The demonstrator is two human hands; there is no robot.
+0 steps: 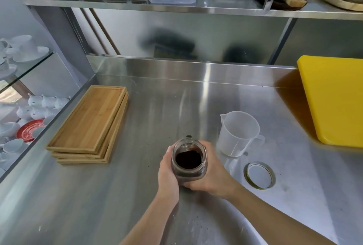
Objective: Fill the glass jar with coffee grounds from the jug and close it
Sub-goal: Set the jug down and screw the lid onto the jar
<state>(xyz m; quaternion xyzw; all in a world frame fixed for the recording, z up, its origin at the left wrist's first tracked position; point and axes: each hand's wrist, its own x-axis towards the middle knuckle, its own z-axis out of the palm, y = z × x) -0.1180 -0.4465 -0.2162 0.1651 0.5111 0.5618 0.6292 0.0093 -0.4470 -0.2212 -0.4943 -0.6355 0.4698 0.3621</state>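
Jar: your open-mouthed round glass jar (189, 161) of dark coffee grounds sits at the stainless-steel bench's (149, 107) near middle.
Hands: your left hand (168, 174) and right hand (211, 174) both wrap its sides — whether it's lifted, you can't tell.
Jug: the translucent plastic jug (238, 133) stands upright just right — seemingly empty.
Lid: the round metal lid (259, 175) lies flat beside it.

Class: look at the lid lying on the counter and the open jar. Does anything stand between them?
Nothing visible does. The lid lies on bare counter right of the jar; the empty jug stands further back, outside that path.
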